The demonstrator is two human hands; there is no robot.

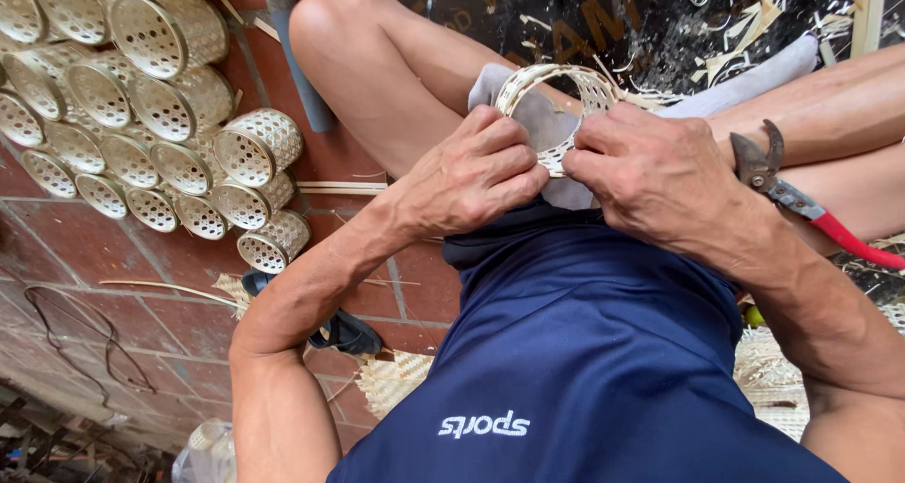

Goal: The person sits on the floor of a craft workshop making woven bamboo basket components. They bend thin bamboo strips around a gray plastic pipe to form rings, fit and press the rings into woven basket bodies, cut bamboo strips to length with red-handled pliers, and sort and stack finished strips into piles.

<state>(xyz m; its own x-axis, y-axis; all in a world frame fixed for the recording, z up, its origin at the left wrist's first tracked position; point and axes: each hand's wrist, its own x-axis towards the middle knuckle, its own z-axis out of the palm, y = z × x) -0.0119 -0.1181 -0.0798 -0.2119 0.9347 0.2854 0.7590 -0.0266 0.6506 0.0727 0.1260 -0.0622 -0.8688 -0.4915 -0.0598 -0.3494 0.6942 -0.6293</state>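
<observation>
I hold a small round woven bamboo basket (566, 82) over my lap, its open mouth facing me. My left hand (476, 167) grips the near left of its rim with curled fingers. My right hand (650, 167) pinches the near right of the rim, thumb and fingers pressed on the weave. The two hands almost touch at the rim's nearest point. A grey cloth (542, 130) lies under the basket on my thigh.
Many finished woven baskets (151, 115) lie stacked on their sides on the red tile floor at left. Red-handled pliers (787, 196) rest on my right leg. Bamboo strips and shavings (745, 31) litter a dark sheet ahead. A flat woven mat (391, 379) lies by my left elbow.
</observation>
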